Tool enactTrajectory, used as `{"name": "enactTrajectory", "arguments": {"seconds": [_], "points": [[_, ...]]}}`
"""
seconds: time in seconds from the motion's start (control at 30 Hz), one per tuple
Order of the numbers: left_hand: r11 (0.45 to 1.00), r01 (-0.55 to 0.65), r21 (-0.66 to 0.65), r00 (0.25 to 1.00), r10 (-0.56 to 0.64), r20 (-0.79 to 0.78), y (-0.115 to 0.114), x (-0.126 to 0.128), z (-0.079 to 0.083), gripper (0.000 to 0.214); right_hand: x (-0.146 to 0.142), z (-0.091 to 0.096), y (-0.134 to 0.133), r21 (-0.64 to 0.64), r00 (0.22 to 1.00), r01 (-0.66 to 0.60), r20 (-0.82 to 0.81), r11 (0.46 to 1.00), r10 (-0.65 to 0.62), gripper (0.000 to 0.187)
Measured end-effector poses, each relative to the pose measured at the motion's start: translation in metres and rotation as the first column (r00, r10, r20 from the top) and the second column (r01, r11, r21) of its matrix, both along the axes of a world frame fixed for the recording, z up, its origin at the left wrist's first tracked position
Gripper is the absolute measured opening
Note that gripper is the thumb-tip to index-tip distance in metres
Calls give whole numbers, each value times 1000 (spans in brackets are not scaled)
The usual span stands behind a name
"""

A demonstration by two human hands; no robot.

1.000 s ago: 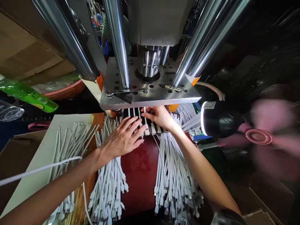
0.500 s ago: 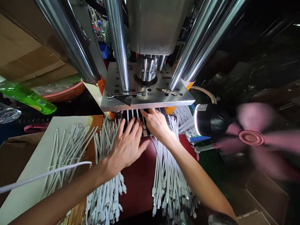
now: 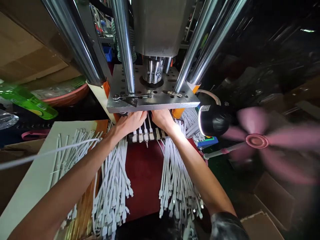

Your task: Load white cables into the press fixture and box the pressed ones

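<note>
Both my hands reach under the grey metal press plate [image 3: 152,101]. My left hand [image 3: 130,122] and my right hand [image 3: 161,119] rest on a dark fixture [image 3: 147,136] that holds a row of white cable pieces. Their fingertips go under the plate's front edge and are hidden there. A bundle of white cables [image 3: 113,186] hangs down at the left of the fixture. Another bundle [image 3: 176,176] hangs at the right, under my right forearm.
Steel columns [image 3: 123,46] rise from the plate, with a wrench [image 3: 132,97] lying on it. A black lamp [image 3: 212,120] and a spinning pink fan [image 3: 257,141] stand at the right. More white cables [image 3: 71,150] lie on a pale board at the left. Cardboard boxes sit at the lower right.
Both hands have slid forward from the top of the fixture to under the plate's front edge. The view has shifted slightly.
</note>
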State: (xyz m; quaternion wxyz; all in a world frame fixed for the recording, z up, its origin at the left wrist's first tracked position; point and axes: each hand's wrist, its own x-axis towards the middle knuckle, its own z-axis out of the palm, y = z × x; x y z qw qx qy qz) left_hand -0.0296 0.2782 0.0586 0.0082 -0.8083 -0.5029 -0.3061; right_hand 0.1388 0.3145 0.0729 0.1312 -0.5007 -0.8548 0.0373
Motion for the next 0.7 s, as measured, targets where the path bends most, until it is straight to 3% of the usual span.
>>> {"name": "enactTrajectory", "arguments": {"seconds": [0.07,0.1,0.17,0.23,0.33,0.47,0.57,0.63,0.7], "points": [[998,-55,-2,996,55,-71,-43,-9,0,24,21,-4,-52,21,996,54,-66,998,-53,28],[987,-158,5,975,157,-156,-70,-16,-4,23,33,-11,-82,-5,989,112,-97,994,-112,22],[916,-396,-59,868,353,-349,-124,-32,-17,30,56,-32,-143,-115,973,231,10,966,-231,25],[863,-455,-218,831,324,-452,-165,-46,-33,32,74,-54,-188,-188,948,309,140,932,-286,22],[797,-463,-386,864,309,-398,-190,-59,-44,31,87,-76,-213,-249,946,324,87,913,-312,27],[728,-495,-474,867,447,-219,-185,-63,-30,32,90,-70,-206,-365,883,291,-254,884,-395,35],[708,-380,-595,867,497,38,-184,-59,-15,31,87,-50,-212,-535,781,119,-470,837,-411,41],[680,-184,-710,825,499,264,-190,-51,-12,32,81,-38,-226,-634,730,-67,-557,771,-395,41],[595,79,-800,728,514,454,-199,-37,-16,38,70,-29,-243,-645,710,-209,-616,735,-339,37]]}}
